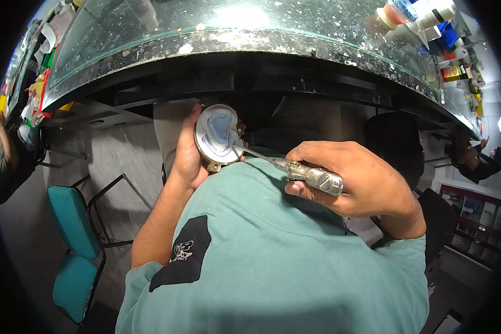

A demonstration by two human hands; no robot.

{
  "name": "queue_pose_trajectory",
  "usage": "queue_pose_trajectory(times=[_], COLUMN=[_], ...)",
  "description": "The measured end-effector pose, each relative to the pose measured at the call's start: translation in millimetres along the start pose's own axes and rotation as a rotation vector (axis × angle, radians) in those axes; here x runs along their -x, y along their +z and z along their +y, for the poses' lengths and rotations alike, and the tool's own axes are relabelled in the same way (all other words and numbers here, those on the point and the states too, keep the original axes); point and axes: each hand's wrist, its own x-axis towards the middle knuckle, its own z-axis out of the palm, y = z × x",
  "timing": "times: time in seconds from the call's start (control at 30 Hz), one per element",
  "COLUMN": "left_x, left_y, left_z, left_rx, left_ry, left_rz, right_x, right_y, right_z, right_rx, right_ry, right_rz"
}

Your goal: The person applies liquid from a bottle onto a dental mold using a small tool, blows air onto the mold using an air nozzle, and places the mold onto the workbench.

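My left hand is wrapped around the side of a round brass-coloured dental flask, fingers partly hidden behind it. White plaster fills the flask, and a blue-grey, arch-shaped dental cast is set in it. My right hand grips a thin-bladed tool by its thick, worn metal handle. The blade points left, its tip at the plaster's lower right edge; whether it presses in, I cannot tell. Both hands are in front of my green shirt, below the table edge.
A glass-topped workbench with a plaster-spattered edge curves across the top. Bottles stand at its right end. A green chair is at the lower left. Other people, one with a visible arm, are at the far left and right.
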Motion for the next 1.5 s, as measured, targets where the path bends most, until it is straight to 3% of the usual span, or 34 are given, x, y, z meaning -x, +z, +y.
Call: queue_pose_trajectory(times=[0.57,0.67,0.77,0.87,1.5], left_x=[-0.9,-0.6,-1.7,-3.5,-3.8], left_y=[2.6,2.3,-0.4,-2.4,-1.3], left_z=[1.4,1.8,0.8,-0.3,1.4], left_rx=[0.042,0.054,0.029,0.010,0.027], left_ry=[-0.036,-0.038,-0.030,-0.031,-0.072], left_rz=[0.029,0.028,0.035,0.042,0.058], right_x=[-5.9,-6.3,-7.4,-5.5,-10.7], right_y=[5.0,2.8,4.3,0.6,1.1], right_z=[9.0,10.7,13.0,11.7,5.2], right_rx=[0.042,-0.047,0.013,-0.076,-0.105], right_ry=[-0.019,0.025,-0.046,0.026,-0.062], right_rz=[0.080,-0.002,0.110,-0.005,-0.030])
